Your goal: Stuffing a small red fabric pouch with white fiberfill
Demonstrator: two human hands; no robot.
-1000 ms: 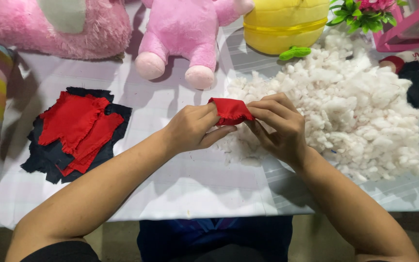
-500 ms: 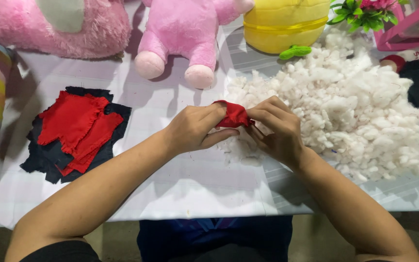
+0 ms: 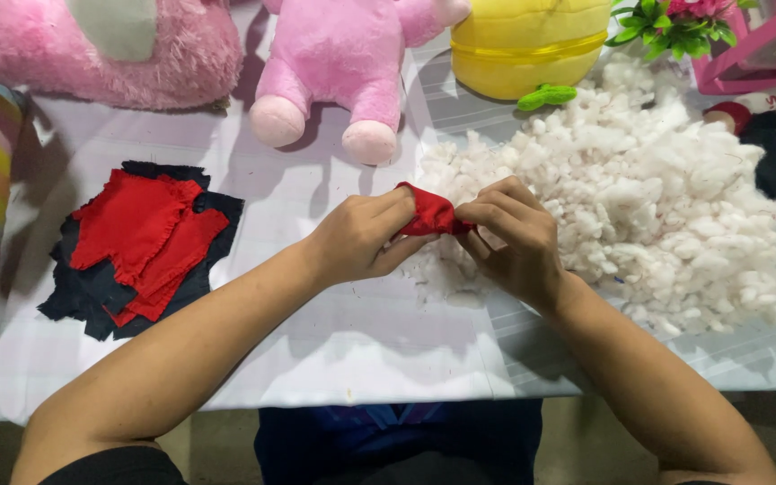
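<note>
White-covered table [image 3: 316, 359] beside stuffing pile [image 3: 639, 216]: left hand [image 3: 361, 238] and right hand [image 3: 509, 238] pinch the soft, light red fabric piece [image 3: 428, 214] closed-fingered at its edges.

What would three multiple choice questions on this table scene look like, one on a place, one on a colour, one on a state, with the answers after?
1. Where does the stack of cut cloth pieces lie?
A. Left of both hands
B. On the white stuffing
C. Under the yellow toy

2. What colour is the small cloth piece held between the hands?
A. Blue
B. Red
C. Green

3. How is the small cloth piece held?
A. Lying loose on the table
B. By the right hand alone
C. Pinched by the left hand and the right hand

Answers: 1 A, the stack sits on the table cover far left of the hands. 2 B, it is plainly red. 3 C, fingers of both hands close on it beside the white stuffing.
</note>
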